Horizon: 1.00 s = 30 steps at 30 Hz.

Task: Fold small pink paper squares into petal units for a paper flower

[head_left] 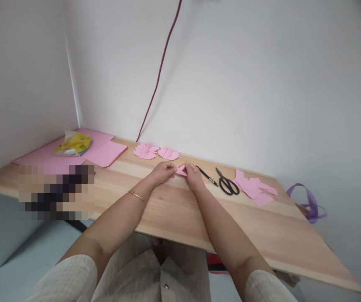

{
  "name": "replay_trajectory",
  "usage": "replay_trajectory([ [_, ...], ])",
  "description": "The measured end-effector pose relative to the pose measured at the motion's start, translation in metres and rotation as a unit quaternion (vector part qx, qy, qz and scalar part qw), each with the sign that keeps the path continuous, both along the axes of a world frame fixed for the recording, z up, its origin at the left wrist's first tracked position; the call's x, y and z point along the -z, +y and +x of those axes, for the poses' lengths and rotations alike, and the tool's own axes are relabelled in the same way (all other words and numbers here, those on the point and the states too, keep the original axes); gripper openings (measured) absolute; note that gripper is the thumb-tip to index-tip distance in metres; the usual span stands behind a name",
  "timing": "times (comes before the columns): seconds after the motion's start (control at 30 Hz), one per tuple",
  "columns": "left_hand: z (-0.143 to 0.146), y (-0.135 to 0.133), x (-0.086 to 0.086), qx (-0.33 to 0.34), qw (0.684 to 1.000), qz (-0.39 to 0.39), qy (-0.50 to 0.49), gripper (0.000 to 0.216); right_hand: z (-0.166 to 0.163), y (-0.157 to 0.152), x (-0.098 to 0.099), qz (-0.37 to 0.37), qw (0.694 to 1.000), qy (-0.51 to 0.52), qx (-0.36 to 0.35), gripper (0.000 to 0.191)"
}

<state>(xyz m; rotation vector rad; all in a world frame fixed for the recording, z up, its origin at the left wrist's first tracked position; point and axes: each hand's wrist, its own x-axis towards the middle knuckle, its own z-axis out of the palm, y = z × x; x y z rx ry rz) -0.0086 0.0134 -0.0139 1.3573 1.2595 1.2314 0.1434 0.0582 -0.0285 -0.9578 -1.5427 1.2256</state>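
Note:
Between my two hands, a small folded piece of pink paper point(181, 170) is held just over the wooden table. My left hand point(164, 173) pinches its left edge with thumb and fingertips. On the other side, my right hand point(194, 176) is closed round the right part and hides some of it. Behind my hands lie two pink paper cutouts with jagged edges, one larger-looking cutout point(145, 151) and another cutout point(168, 154) beside it. A black pen point(208, 176) rests right of my right hand, and black-handled scissors point(227, 182) lie beyond it with their blades pointing away.
Pink paper scraps point(256, 188) are spread right of the scissors. Pink sheets point(107, 153) are stacked at the back left, with a yellow packet point(75, 144) on top. A purple strap point(311, 201) hangs past the table's right edge. A dark red cable point(161, 67) runs down the wall.

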Motion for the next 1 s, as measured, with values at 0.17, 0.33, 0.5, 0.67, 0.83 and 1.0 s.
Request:
replay_trajectory([
  [0.17,-0.0014,0.0016,0.0023,-0.003,1.000,-0.002,0.010,0.019,0.0011,0.0034,-0.0008,-0.071,0.997,0.040,-0.015,0.053],
  [0.33,-0.0016,0.0025,0.0040,-0.007,1.000,0.002,0.014,0.022,0.0011,-0.0031,-0.0046,0.045,0.993,-0.084,-0.064,0.035],
  [0.5,-0.0006,0.0028,0.0050,-0.008,1.000,0.005,0.016,0.021,-0.0008,-0.0030,-0.0010,0.038,0.994,-0.094,-0.051,0.028],
  [0.67,-0.0016,0.0040,0.0054,-0.016,0.999,0.017,0.034,0.016,-0.0011,-0.0037,-0.0020,0.038,0.994,-0.081,-0.057,0.027],
  [0.83,-0.0014,0.0034,0.0047,-0.022,0.999,0.011,0.029,0.016,-0.0018,-0.0053,-0.0042,0.025,0.996,-0.075,-0.046,0.027],
  [1.0,-0.0010,0.0026,0.0046,-0.010,1.000,-0.009,-0.003,0.018,0.0003,-0.0031,-0.0035,0.023,0.996,-0.089,-0.016,0.028],
])
